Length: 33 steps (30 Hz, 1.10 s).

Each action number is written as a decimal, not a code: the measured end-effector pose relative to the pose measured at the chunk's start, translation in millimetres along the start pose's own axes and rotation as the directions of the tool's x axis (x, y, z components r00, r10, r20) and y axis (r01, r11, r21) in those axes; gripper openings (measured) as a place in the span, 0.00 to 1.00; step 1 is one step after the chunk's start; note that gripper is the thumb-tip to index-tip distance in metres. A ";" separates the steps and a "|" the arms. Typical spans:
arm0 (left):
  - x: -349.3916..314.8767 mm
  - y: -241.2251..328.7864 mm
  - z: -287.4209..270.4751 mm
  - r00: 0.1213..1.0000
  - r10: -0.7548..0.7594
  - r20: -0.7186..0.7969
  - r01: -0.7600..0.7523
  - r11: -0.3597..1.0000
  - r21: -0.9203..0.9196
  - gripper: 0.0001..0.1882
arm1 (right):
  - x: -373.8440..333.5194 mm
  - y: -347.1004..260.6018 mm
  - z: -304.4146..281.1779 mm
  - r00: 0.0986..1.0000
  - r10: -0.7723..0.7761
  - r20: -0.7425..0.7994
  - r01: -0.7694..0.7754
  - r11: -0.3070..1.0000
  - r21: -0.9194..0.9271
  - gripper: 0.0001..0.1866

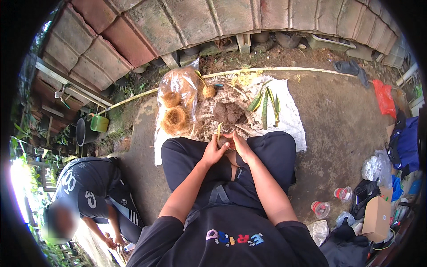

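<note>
My left hand and my right hand meet above my crossed legs, cupped around a dark clump of soil. A short green leaf piece stands up from the clump beside my left fingers. Just beyond lies a heap of dark soil on a white sack. Several long green leaves with yellow edges rest right of the heap. To its left are a coconut-fibre nest and a clear plastic bag with more fibre. A fibre-wrapped ball with a leaf sits behind.
A bamboo pole crosses behind the sack, below a tiled roof. Another person bends over at lower left. On the right are two plastic cups, a cardboard box, bags and a red plastic bag.
</note>
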<state>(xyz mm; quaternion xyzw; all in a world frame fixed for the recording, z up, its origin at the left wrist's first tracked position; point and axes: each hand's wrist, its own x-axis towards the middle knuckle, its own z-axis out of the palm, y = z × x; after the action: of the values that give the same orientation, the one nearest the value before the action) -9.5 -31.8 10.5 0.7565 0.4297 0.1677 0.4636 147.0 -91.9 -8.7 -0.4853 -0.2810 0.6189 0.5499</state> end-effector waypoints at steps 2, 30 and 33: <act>-1.1 -0.6 0.9 0.998 -0.055 -0.018 0.056 0.992 0.115 0.33 | 0.6 1.5 -1.9 1.000 0.019 0.004 -0.018 0.998 -0.061 0.38; 20.2 -19.4 4.5 0.943 -0.288 0.163 0.313 0.616 -0.723 0.24 | 6.8 21.9 18.0 0.918 -0.343 -0.197 0.142 0.750 -0.646 0.21; 32.2 -31.8 14.7 0.932 -0.336 0.135 0.306 0.532 -0.790 0.27 | 3.0 18.5 36.7 0.878 -0.475 -0.063 0.132 0.367 -0.921 0.22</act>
<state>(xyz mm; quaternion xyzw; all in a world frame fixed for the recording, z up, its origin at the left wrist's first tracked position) 2.9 -7.7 -28.6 0.3726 0.4475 0.2669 0.7679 106.3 -86.6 -12.2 -0.7325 -0.5582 0.1717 0.3497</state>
